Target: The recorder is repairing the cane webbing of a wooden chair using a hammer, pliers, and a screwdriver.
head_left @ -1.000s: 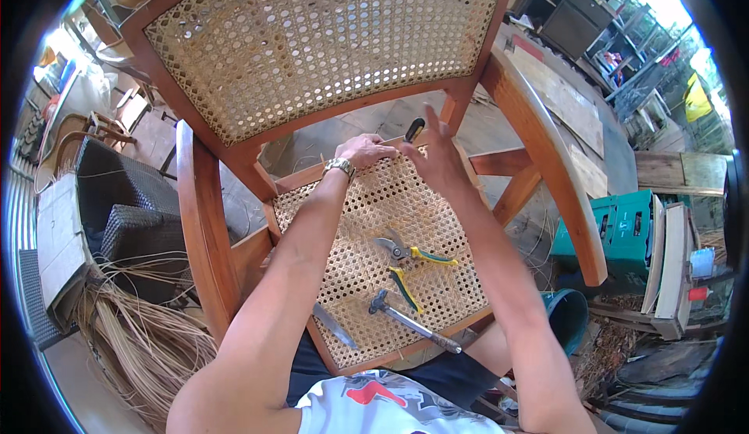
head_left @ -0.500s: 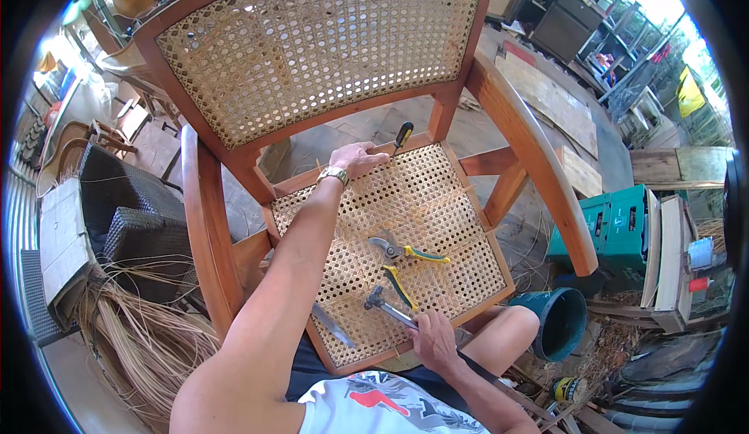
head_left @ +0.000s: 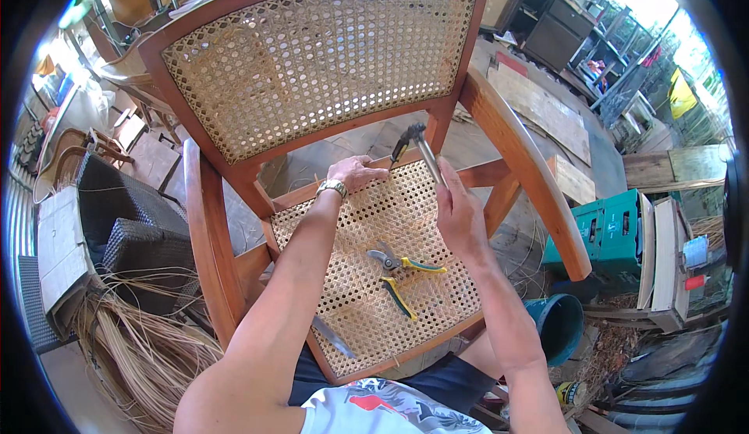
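A wooden armchair with a woven cane seat (head_left: pixel 421 211) and cane back (head_left: pixel 328 59) stands before me. At the seat's far edge my left hand (head_left: pixel 357 175) pinches the lower part of a screwdriver (head_left: pixel 399 151) with a black and yellow handle, its tip down at the back rail. My right hand (head_left: pixel 460 219) grips a hammer (head_left: pixel 427 158), raised so its head is at the top of the screwdriver handle; whether they touch I cannot tell. Open pruning shears (head_left: pixel 411 264) with yellow and green handles lie mid-seat. A flat metal blade (head_left: pixel 334 336) rests at the near left.
Wooden armrests (head_left: pixel 527 172) rise on both sides of the seat. Bundled cane strands (head_left: pixel 144 348) lie at left, by dark wicker furniture (head_left: pixel 148 231). To the right are green crates (head_left: pixel 605 235) and a dark teal bucket (head_left: pixel 560 329). Boards (head_left: pixel 538 110) lie on the floor behind.
My right hand has lifted the hammer from the near part of the seat up to the screwdriver handle at the far edge. The left hand stays in place with the screwdriver.
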`<state>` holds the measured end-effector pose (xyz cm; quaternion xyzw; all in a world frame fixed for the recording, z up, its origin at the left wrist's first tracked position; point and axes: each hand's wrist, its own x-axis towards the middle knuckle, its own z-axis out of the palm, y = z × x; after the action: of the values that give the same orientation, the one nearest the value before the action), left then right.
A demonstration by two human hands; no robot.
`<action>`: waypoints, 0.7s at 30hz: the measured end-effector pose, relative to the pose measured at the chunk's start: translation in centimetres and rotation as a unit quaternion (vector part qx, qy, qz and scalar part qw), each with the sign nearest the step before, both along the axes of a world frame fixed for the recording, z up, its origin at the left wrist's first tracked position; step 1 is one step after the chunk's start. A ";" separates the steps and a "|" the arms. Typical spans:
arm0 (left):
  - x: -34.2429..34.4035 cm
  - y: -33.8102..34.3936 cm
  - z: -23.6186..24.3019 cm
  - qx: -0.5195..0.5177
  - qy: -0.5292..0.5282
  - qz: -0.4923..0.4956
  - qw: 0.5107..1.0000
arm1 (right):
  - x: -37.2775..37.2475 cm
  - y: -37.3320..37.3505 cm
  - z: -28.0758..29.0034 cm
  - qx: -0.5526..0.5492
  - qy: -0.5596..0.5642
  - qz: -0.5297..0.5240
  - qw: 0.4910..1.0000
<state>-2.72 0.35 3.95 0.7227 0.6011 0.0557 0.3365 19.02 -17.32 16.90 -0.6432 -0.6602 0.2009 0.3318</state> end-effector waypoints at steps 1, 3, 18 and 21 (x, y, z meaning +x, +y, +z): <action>0.0 0.4 0.0 0.002 -0.002 -0.002 1.000 | 0.1 0.7 -0.5 0.121 -0.031 0.020 0.992; -0.1 0.8 -0.3 -0.021 0.006 -0.006 1.000 | 0.0 1.4 -0.3 0.236 -0.063 0.042 0.969; 1.6 0.7 -0.9 -0.028 -0.002 -0.017 0.999 | 1.9 1.7 -2.9 0.118 -0.052 0.008 0.992; -2.1 2.2 -3.3 0.018 -0.050 -0.007 0.999 | 0.7 -1.1 -1.9 0.023 0.039 -0.026 0.999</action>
<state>-4.82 2.52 0.65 0.7289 0.5778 0.1002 0.3534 19.74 -18.43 14.98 -0.6439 -0.6342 0.2024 0.3771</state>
